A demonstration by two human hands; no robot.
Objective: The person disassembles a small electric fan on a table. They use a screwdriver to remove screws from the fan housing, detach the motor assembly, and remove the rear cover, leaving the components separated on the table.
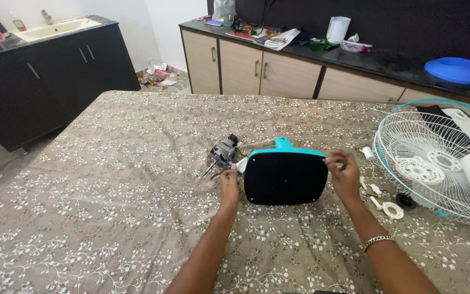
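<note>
Two bare hands at work on a fan base point(285, 177), black underside up, teal rim along top edge, lying on a bedspread point(110, 207) w/ brown floral print.

L hand point(229, 182): on the base's left edge, fingers curled and pressed together against the rim; thumb tucked near a small white bit at the corner. Can't tell if it pinches that bit or just rests beside it. Just beyond the L fingertips, up and slightly left: fan motor point(223, 152), bare metal, shaft pointing down-left, wires running back toward the base.

R hand point(344, 177): at the base's upper right corner, fingers bent, thumb and forefinger closed on something small and dark-green at the rim; too small to say what. Beaded bracelet point(377, 241) on R wrist.

To the right of R hand, near: loose white plastic parts point(391, 209), a black knob point(407, 201), a small white cylinder point(367, 153). Further right, well apart from the hand: fan guard point(431, 163), white wire w/ teal ring, lying flat, partly off frame.

Far beyond both hands: counter point(365, 60) w/ dark top and beige doors, blue lid point(452, 69) on it. Far left of L hand: black cabinet point(44, 76) w/ sink point(55, 28).
</note>
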